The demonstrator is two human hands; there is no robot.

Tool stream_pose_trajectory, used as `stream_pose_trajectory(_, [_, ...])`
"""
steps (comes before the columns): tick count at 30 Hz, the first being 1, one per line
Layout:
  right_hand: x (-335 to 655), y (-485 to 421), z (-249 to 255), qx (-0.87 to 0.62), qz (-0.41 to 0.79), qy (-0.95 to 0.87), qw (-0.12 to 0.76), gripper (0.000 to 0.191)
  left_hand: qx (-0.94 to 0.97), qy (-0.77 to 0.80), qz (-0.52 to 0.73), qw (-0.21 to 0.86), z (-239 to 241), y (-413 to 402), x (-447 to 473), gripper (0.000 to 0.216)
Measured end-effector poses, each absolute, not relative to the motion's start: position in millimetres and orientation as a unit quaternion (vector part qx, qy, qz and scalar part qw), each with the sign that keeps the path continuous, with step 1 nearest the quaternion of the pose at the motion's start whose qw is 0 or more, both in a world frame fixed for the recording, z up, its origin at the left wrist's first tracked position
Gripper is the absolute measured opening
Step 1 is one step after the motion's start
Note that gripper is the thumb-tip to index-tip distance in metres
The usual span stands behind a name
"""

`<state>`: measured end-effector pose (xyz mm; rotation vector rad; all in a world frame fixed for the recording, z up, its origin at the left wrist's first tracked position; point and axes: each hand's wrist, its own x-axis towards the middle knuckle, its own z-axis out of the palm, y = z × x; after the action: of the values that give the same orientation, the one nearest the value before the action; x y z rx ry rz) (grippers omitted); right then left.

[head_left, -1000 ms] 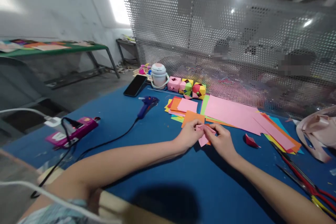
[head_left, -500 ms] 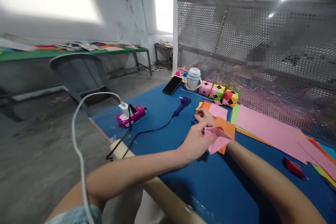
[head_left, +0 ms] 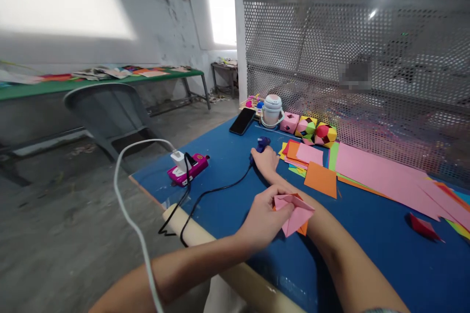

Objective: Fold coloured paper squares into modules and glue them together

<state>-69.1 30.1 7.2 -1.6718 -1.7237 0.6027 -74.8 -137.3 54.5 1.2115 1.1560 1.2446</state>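
Observation:
Between the thumb and fingers of my left hand (head_left: 262,217) are folded pieces of paper, a pink one (head_left: 295,215) in front and an orange one (head_left: 304,229) partly hidden behind it. My right hand (head_left: 267,162) reaches across beyond them, its fingers closed around the dark blue glue gun (head_left: 263,143) on the table. The palm side of that grip is hidden. A black cord (head_left: 223,187) trails from the glue gun towards a magenta power strip (head_left: 194,168) with a white plug in it.
Small coloured paper squares (head_left: 310,155) and an orange square (head_left: 320,179) lie right of my right hand. Folded paper balls (head_left: 306,127), a white lidded container (head_left: 272,112) and a phone (head_left: 242,121) stand or lie behind. Long pink sheets (head_left: 382,176) and a red folded piece (head_left: 424,227) lie rightward.
My right hand has moved from beside the paper squares to the glue gun and taken hold of it. My left hand, still holding the folded papers, has come slightly nearer to me.

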Motion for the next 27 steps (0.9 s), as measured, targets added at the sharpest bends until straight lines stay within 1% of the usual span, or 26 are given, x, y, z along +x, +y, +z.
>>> stream_pose_trajectory(2, [-63, 28, 9, -0.624, 0.25, -0.662, 0.331, 0.031, 0.501, 0.471, 0.52, 0.507, 56, -140, -74, 0.011])
stream_pose_trajectory(5, [-44, 19, 16, -0.587, 0.291, -0.674, 0.342, 0.028, 0.507, 0.456, 0.535, 0.499, 64, -146, -76, 0.013])
stream_pose_trajectory(7, [-24, 8, 23, -0.56, 0.316, -0.681, 0.35, 0.022, 0.51, 0.451, 0.549, 0.485, 71, -149, -80, 0.012])
stream_pose_trajectory(10, [21, -14, 36, -0.533, 0.342, -0.687, 0.356, 0.023, 0.513, 0.448, 0.566, 0.464, 79, -149, -88, 0.013])
stream_pose_trajectory(12, [57, -32, 43, -0.527, 0.346, -0.69, 0.356, 0.023, 0.5, 0.447, 0.574, 0.469, 80, -144, -91, 0.018])
stream_pose_trajectory(15, [110, -63, 52, -0.526, 0.345, -0.692, 0.353, 0.019, 0.488, 0.448, 0.581, 0.473, 77, -128, -88, 0.021])
stream_pose_trajectory(17, [138, -85, 56, -0.539, 0.338, -0.689, 0.347, 0.017, 0.486, 0.453, 0.573, 0.48, 70, -115, -81, 0.021])
stream_pose_trajectory(19, [158, -107, 59, -0.554, 0.333, -0.688, 0.329, 0.021, 0.484, 0.465, 0.554, 0.492, 62, -103, -70, 0.022])
stream_pose_trajectory(22, [172, -135, 63, -0.559, 0.335, -0.678, 0.339, 0.025, 0.494, 0.474, 0.519, 0.512, 50, -92, -50, 0.02])
stream_pose_trajectory(27, [176, -153, 63, -0.522, 0.296, -0.732, 0.322, 0.011, 0.523, 0.479, 0.465, 0.529, 38, -88, -27, 0.023])
